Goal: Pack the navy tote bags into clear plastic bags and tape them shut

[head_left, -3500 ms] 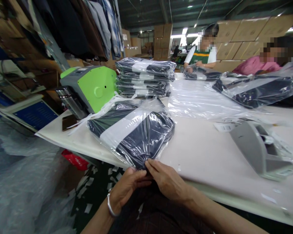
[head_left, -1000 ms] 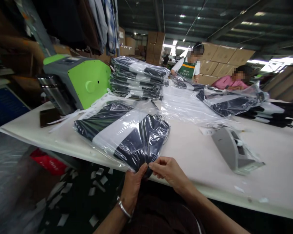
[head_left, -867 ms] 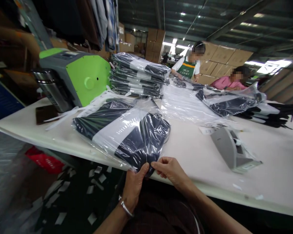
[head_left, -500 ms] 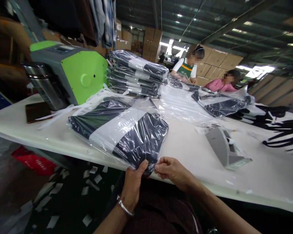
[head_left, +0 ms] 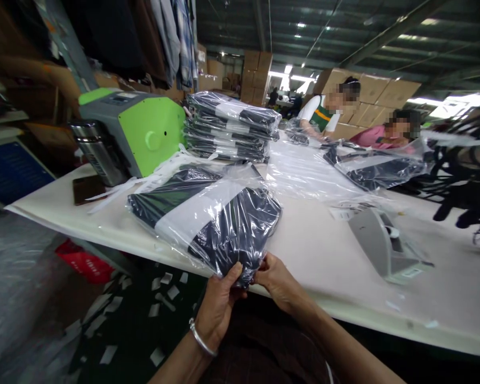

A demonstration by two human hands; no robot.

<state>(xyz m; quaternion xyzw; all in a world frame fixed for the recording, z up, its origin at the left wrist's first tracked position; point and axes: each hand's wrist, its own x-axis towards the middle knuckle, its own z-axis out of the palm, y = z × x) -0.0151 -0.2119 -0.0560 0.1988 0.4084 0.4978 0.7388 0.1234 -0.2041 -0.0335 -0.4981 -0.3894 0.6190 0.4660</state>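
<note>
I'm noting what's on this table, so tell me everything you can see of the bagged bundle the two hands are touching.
The bagged bundle is dark and folded, apparently cloth, with a broad white band running diagonally, inside clear, shiny, wrinkled plastic. It lies on the pale table, its near corner reaching the front edge. The left hand grips that corner, thumb on top; the right hand is against it just beside, exact hold unclear.

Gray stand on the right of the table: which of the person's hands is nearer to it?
Right. The right hand is at the near corner of the wrapped bundle, left of the gray stand; the left hand holds that corner, farther left.
</note>
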